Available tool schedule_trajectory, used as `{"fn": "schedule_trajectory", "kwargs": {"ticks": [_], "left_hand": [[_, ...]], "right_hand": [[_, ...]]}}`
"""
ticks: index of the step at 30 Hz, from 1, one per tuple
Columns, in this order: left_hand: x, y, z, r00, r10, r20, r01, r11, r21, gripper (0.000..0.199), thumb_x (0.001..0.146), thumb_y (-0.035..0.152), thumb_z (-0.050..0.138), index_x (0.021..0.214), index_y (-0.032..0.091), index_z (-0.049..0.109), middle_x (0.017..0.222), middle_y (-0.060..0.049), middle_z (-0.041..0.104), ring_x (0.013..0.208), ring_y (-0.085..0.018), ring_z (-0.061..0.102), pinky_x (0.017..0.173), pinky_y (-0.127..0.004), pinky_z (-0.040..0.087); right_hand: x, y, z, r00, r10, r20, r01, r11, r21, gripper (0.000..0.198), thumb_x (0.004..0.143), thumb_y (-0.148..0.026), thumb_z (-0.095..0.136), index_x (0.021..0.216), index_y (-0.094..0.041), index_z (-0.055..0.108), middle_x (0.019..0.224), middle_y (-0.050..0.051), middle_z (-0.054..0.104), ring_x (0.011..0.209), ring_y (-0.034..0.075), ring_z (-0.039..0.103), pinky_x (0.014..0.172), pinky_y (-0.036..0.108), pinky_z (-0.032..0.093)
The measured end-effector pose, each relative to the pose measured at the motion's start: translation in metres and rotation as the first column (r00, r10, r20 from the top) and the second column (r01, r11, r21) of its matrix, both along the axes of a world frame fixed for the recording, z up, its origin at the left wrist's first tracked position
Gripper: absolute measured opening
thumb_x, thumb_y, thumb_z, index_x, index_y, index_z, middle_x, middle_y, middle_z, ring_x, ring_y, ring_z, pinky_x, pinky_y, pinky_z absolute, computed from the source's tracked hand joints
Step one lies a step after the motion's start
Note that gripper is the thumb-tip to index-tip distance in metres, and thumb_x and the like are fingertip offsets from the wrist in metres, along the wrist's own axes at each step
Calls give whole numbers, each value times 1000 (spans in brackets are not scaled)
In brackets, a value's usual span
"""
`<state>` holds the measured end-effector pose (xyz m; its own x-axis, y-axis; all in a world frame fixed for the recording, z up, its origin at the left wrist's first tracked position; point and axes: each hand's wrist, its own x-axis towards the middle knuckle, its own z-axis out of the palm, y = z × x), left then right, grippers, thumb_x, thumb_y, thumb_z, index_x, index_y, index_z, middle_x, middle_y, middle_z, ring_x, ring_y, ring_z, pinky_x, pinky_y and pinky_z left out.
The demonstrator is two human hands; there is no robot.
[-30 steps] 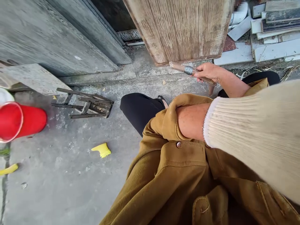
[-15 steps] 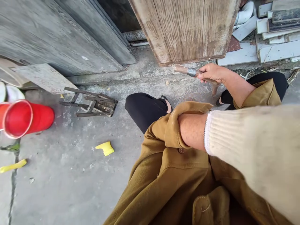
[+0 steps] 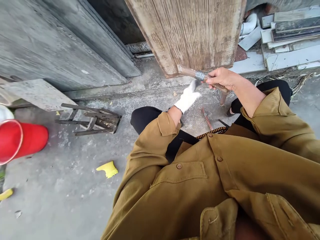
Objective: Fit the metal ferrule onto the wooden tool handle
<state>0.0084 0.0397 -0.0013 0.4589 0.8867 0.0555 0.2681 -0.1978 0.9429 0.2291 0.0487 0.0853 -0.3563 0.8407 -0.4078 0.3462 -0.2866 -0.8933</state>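
By panel point(image 3: 187, 36), stick point(image 3: 189, 71) aslant, tip point(image 3: 180, 69) leftward

Counted: two hands point(image 3: 188, 99), one wire-wound stick point(image 3: 191, 72), one red bucket point(image 3: 33, 138), one wooden stool point(image 3: 106, 124), two yellow pieces point(image 3: 108, 170), three garment buttons point(image 3: 219, 159), one white pipe elbow point(image 3: 250, 24)

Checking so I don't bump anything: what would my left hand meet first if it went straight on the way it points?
Most likely the wire wound around the stick, just beyond the fingertips of your left hand; blur and the single view leave it unclear whether they already touch.
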Motion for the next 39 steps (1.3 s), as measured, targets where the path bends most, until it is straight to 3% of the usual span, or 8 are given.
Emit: {"fn": "schedule_trajectory", "kwargs": {"ticks": [8,14,18,21,26,29,34,39], "left_hand": [[2,-3,21,986,-124,115,161,900,-405,16,98,30,64,96,14,67,63,1,62,55,-11,58,63,-22,51],[-12,-3,31,964,-217,152,264,816,-513,15,90,29,71,91,14,71,49,10,41,43,-7,34,59,-24,54],[-17,2,29,953,-273,129,300,805,-512,17,82,29,77,83,13,73,55,5,50,47,-7,37,51,-21,43],[-19,7,21,944,-268,190,328,813,-481,25,79,35,81,83,12,73,56,4,52,48,-6,38,50,-21,38],[-19,6,6,959,-119,256,226,869,-441,34,88,46,81,89,15,69,55,8,47,47,-7,38,54,-22,45],[-18,2,4,939,-202,280,312,842,-440,39,91,52,79,92,14,70,55,8,45,47,-7,38,54,-22,47],[-16,0,7,937,-275,217,348,794,-498,38,88,50,82,92,14,72,55,7,46,48,-8,40,53,-23,48],[-19,3,11,940,-278,196,340,789,-512,31,88,43,80,86,13,71,61,5,52,48,-6,36,54,-24,52]], "right_hand": [[2,17,-2,928,-40,370,-15,989,144,32,104,-46,69,111,-16,75,83,9,71,80,24,68,76,36,57],[9,24,-13,558,135,819,-337,939,74,21,97,-30,75,107,-12,80,95,16,74,105,34,71,91,41,53],[11,14,-10,385,679,625,-588,703,-401,16,90,-32,83,87,-17,79,79,7,71,86,25,69,81,37,53],[9,5,3,425,836,346,-732,543,-412,17,89,-34,83,91,-17,79,80,3,71,82,20,68,80,32,53],[9,2,23,870,396,292,-413,911,-7,26,98,-44,76,103,-19,78,91,6,74,86,20,69,81,33,56],[9,9,17,943,68,326,-123,980,153,27,103,-44,70,109,-18,76,91,10,74,86,23,68,79,37,58],[5,24,-8,773,6,634,-139,977,160,27,106,-32,63,119,-12,76,100,15,75,98,29,72,86,40,56],[0,21,-16,456,386,802,-448,878,-169,19,100,-30,74,104,-13,81,94,13,74,97,30,72,87,39,52]]}}
